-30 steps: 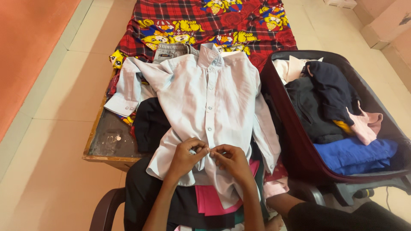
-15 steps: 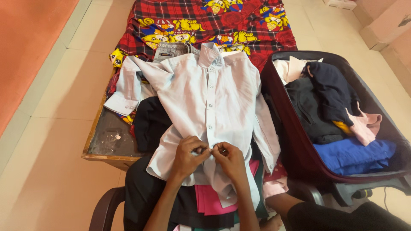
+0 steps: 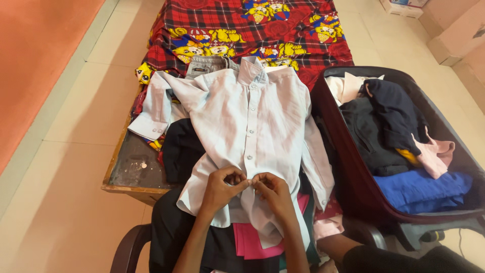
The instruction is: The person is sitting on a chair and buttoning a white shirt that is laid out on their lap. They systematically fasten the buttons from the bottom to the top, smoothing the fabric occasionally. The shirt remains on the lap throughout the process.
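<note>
A pale lilac button-up shirt point(image 3: 252, 116) lies spread face up on a pile of clothes over a low wooden table point(image 3: 126, 172). My left hand point(image 3: 222, 188) pinches the shirt's front placket near the lower buttons. My right hand point(image 3: 273, 191) pinches the same placket from the other side, fingertips meeting my left hand's. The shirt's left sleeve point(image 3: 154, 114) is folded outward over the table's edge. Under the shirt lie a black garment point(image 3: 179, 149), a pink cloth point(image 3: 247, 240) and grey trousers point(image 3: 208, 63).
An open maroon suitcase point(image 3: 353, 187) stands at the right, holding dark, blue, pink and white clothes. A red checked blanket point(image 3: 283, 25) with yellow cartoon figures covers the far table. A dark chair arm point(image 3: 129, 247) shows at bottom left. Tiled floor surrounds everything.
Both hands stay pinched together on the shirt's lower placket, fingers shifting slightly closer. The camera view has moved a little, so everything sits slightly lower and to the right.
</note>
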